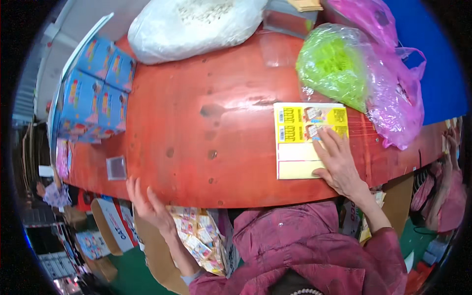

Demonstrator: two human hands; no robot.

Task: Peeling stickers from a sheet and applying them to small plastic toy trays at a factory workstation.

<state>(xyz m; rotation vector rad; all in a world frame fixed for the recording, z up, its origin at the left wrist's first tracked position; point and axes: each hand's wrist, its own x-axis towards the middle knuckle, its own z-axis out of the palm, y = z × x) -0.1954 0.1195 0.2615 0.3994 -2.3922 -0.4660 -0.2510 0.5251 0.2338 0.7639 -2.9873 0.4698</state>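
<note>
My right hand (339,164) lies with its fingers spread on a yellow printed card sheet (297,151), whose upper half carries small pictures and lettering and whose lower half is plain pale yellow. Whether one sheet or a stack lies there, I cannot tell. My left hand (152,211) hovers at the table's front edge with its fingers apart and nothing in them. Close to its fingertips, a small clear plastic case (117,168) rests on the red table (236,172). Below that hand stands an open carton with many small printed packets (199,238).
Blue printed boxes (96,93) are stacked at the left. A big white plastic bag (196,29) lies at the back. Clear bags with bright green contents (334,64) and pink bags (398,93) crowd the right. Other people's arms (442,182) show at the far right.
</note>
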